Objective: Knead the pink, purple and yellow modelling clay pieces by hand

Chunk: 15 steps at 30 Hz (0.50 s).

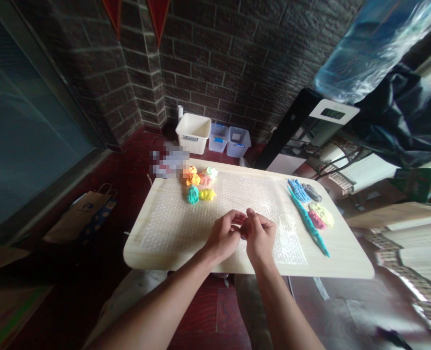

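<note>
Over the bubble wrap (179, 228) on the pale table, my left hand (225, 234) and my right hand (259, 236) meet at the fingertips. The fingers of both are curled in. A small dark bit shows at the right fingers, but what they pinch is mostly hidden. Left of the hands lie soft clay-like lumps: a green lump (192, 195), a yellow lump (207, 194), an orange lump (193, 179), a salmon lump (205, 179) and a pale lump (211, 172). To the right are a long teal strip (308, 219), blue strands (299, 190) and a pink lump (317, 220).
A grey lump (312, 192) and a pale yellow lump (322, 214) lie near the table's right edge. Behind the table stand a white basket (194, 144) and see-through bins (238, 150). A water dispenser (291, 131) is at the back right, a paper bag (75, 216) on the left floor.
</note>
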Each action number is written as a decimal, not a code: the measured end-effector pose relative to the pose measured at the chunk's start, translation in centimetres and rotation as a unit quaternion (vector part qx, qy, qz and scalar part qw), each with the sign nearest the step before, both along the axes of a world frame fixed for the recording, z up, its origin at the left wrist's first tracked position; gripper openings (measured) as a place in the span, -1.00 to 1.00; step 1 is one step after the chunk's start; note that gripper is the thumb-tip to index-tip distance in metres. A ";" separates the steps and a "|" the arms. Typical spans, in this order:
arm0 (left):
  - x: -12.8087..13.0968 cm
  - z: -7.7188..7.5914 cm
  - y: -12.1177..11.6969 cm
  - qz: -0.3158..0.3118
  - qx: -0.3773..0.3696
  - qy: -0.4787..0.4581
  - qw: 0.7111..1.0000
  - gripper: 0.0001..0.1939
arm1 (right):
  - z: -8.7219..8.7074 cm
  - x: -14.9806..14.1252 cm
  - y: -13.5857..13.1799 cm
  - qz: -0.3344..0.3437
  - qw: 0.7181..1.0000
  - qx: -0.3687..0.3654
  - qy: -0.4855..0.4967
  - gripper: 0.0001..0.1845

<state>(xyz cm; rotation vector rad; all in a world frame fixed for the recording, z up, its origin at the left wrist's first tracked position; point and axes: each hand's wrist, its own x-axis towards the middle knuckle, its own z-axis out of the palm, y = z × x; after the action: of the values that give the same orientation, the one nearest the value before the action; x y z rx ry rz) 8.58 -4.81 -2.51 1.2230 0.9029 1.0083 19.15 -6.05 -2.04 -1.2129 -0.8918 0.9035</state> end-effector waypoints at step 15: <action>-1.0 1.6 -0.6 -0.017 0.167 0.387 0.907 -0.88 | 1.7 3.0 -0.1 0.056 0.852 -0.046 -0.518 -0.39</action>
<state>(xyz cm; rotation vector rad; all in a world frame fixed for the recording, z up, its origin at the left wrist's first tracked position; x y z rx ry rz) 7.54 -5.46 -0.87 1.9923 1.3373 0.6456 22.13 -6.13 -0.35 -1.7698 -1.7986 0.3081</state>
